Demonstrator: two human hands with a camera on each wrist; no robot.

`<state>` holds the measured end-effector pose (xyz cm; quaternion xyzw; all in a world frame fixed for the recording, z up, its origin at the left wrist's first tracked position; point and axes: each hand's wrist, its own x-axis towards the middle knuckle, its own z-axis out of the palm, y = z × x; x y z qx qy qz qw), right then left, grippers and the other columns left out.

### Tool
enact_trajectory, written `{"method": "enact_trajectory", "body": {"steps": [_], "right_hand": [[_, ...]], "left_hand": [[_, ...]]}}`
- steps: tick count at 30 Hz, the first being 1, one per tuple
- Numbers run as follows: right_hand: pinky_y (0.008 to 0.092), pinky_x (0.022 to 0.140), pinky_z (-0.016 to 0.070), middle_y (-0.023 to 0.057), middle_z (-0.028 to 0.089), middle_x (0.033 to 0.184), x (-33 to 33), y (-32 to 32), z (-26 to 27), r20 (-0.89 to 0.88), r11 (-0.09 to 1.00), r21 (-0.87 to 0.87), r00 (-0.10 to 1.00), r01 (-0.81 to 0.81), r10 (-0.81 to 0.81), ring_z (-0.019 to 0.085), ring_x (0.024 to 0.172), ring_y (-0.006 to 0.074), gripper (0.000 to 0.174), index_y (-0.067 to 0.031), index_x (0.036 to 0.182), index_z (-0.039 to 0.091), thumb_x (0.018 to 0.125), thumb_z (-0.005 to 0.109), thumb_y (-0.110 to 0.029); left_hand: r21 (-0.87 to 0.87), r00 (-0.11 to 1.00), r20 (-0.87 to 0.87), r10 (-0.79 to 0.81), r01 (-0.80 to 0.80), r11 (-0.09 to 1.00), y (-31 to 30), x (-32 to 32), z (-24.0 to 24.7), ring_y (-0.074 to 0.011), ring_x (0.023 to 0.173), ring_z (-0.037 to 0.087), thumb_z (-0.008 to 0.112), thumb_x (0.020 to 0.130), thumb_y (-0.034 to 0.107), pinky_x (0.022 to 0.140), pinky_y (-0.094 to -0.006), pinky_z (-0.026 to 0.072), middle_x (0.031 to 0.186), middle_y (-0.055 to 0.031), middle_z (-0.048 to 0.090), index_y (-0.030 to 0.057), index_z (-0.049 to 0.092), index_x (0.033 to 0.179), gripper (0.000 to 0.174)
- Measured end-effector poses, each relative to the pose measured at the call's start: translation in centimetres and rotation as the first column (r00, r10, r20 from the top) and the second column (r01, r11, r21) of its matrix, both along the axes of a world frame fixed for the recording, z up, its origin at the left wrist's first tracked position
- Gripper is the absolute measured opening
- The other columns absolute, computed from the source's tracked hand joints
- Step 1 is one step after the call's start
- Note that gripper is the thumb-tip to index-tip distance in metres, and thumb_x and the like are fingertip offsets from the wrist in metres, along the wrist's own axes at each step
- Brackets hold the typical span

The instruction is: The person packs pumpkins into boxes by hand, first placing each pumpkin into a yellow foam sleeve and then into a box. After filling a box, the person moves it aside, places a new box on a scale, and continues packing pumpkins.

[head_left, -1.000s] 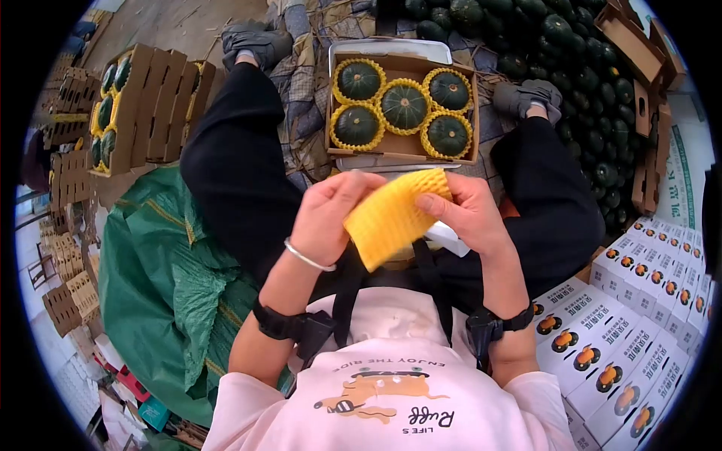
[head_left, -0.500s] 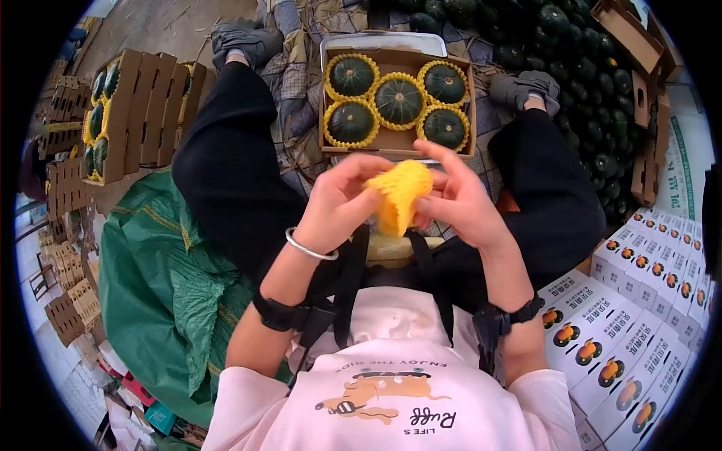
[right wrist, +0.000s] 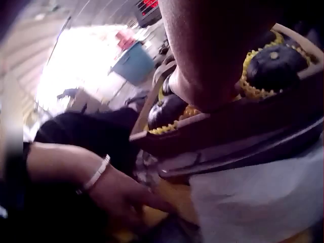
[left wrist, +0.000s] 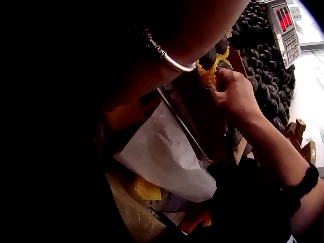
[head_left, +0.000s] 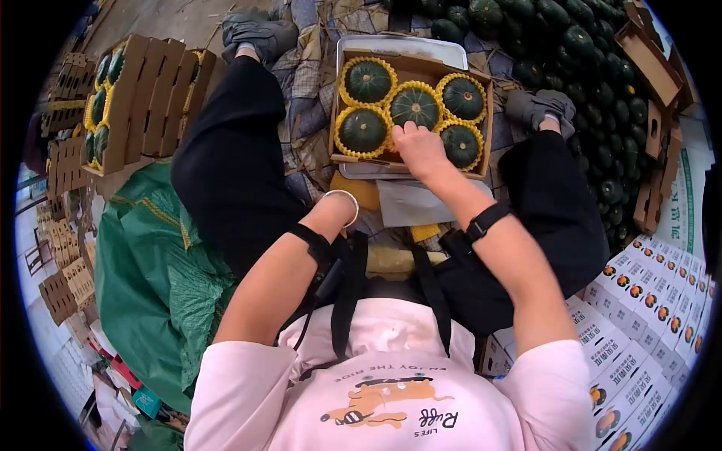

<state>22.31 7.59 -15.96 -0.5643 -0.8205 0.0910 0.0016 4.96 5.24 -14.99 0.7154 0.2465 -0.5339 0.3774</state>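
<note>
As packed boxes [head_left: 124, 105] stand on edge at far left beyond a rumpled green tarp [head_left: 165, 278], a person in a pink shirt [head_left: 391, 391] sits working on a patchwork cloth [head_left: 307, 75]. The left hand [right wrist: 121, 200], a silver bangle [right wrist: 97, 173] at its wrist, reaches down to yellow foam [right wrist: 179, 195] beside a white sheet [head_left: 414, 204]; one finger points straight, but from where I stand I cannot tell whether the hand grips anything. Straight ahead, an open box [head_left: 416, 69] rests on a pale tray [head_left: 445, 51], holding five dark squash [head_left: 368, 81] in yellow nets: two at left, one in the middle, two at right. The right hand [head_left: 423, 155] lies over the middle one's near edge, fingers bent; whether they pinch its net [head_left: 411, 83] I cannot tell. Farther right, loose squash [head_left: 602, 135] lie heaped, with printed white cartons [head_left: 639, 301] nearer the person.
</note>
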Motion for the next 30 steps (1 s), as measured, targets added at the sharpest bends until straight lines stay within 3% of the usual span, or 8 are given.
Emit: {"method": "enact_trajectory", "body": {"steps": [5,9,12,14,16,19,25,30], "right_hand": [[0.0400,0.078,0.0526,0.0203,0.058,0.105,1.7,-0.7,2.6,-0.273,0.919,-0.386,0.941,0.083,-0.199,0.063,0.087,0.0361,0.029,-0.0001,0.111,0.058,0.084,0.057,-0.009],[0.0362,0.082,0.0500,0.0205,0.056,0.118,6.0,-4.0,7.4,-0.520,0.847,-0.442,0.686,0.294,-0.509,0.061,0.101,0.0309,0.040,-0.0025,0.124,0.054,0.085,0.058,-0.012],[0.0337,0.085,0.0489,0.0176,0.055,0.123,7.2,-8.9,9.6,-0.459,0.626,-0.704,0.457,0.336,-0.761,0.056,0.110,0.0250,0.046,-0.0056,0.129,0.052,0.085,0.062,-0.014],[0.0339,0.084,0.0494,0.0151,0.052,0.129,5.1,-12.0,10.6,-0.554,0.701,-0.633,0.439,0.330,-0.707,0.055,0.112,0.0248,0.054,-0.0082,0.134,0.047,0.084,0.064,-0.014],[0.0327,0.082,0.0494,0.0135,0.054,0.125,2.8,-13.1,11.8,-0.627,0.742,-0.605,0.403,0.287,-0.667,0.055,0.110,0.0231,0.059,-0.0083,0.136,0.044,0.082,0.068,-0.015],[0.0327,0.079,0.0492,0.0113,0.060,0.113,0.8,-12.3,12.4,-0.671,0.685,-0.705,0.140,0.184,-0.728,0.057,0.104,0.0202,0.040,-0.0039,0.120,0.057,0.083,0.067,-0.012],[0.0305,0.082,0.0468,0.0090,0.064,0.097,-1.1,-9.7,14.9,-0.777,0.956,-0.049,0.591,0.289,-0.219,0.061,0.090,0.0192,0.011,0.0014,0.091,0.062,0.084,0.065,-0.007],[0.0268,0.084,0.0479,0.0065,0.065,0.101,-0.5,-9.9,15.5,-0.790,0.790,-0.613,-0.027,0.017,-0.613,0.061,0.093,0.0135,0.022,0.0009,0.101,0.061,0.084,0.070,-0.009]], "left_hand": [[-0.029,0.992,-0.077,-0.102,0.100,0.995,0.1,-0.8,-1.8,-0.0350,0.105,0.061,0.063,0.079,0.021,0.085,-0.0428,0.0498,0.117,-0.0177,0.063,0.0010,0.057,0.120,0.045],[-0.023,0.981,-0.103,-0.167,0.165,0.986,-0.5,-0.9,-2.7,-0.0351,0.106,0.061,0.066,0.078,0.018,0.085,-0.0433,0.0499,0.118,-0.0173,0.062,0.0014,0.055,0.122,0.049],[0.063,0.977,0.144,0.159,-0.170,0.984,-0.7,-0.5,1.1,-0.0328,0.103,0.062,0.067,0.077,0.015,0.084,-0.0418,0.0503,0.115,-0.0166,0.063,0.0014,0.051,0.124,0.051],[-0.012,0.697,0.474,0.539,-0.606,0.795,-2.1,-0.1,5.1,-0.0282,0.097,0.064,0.066,0.078,0.012,0.080,-0.0385,0.0512,0.107,-0.0157,0.065,0.0011,0.046,0.124,0.051],[-0.537,0.171,0.364,0.915,-0.764,0.357,-3.4,0.1,8.9,-0.0183,0.089,0.063,0.061,0.082,0.006,0.076,-0.0304,0.0505,0.095,-0.0098,0.065,0.0011,0.039,0.122,0.045],[-0.711,-0.320,0.367,0.874,-0.702,0.041,-6.2,0.0,11.5,-0.0100,0.085,0.059,0.058,0.086,0.003,0.073,-0.0246,0.0484,0.092,-0.0056,0.064,-0.0018,0.046,0.119,0.035],[-0.501,-0.272,0.532,0.802,-0.865,0.039,-7.2,-2.4,13.7,-0.0088,0.072,0.057,0.058,0.093,0.019,0.064,-0.0258,0.0463,0.083,-0.0061,0.066,-0.0050,0.061,0.103,0.026],[-0.338,-0.175,0.752,0.635,-0.930,0.143,-6.7,-2.6,14.0,-0.0084,0.077,0.056,0.059,0.094,0.021,0.066,-0.0249,0.0454,0.088,-0.0058,0.064,-0.0053,0.063,0.104,0.028]]}}
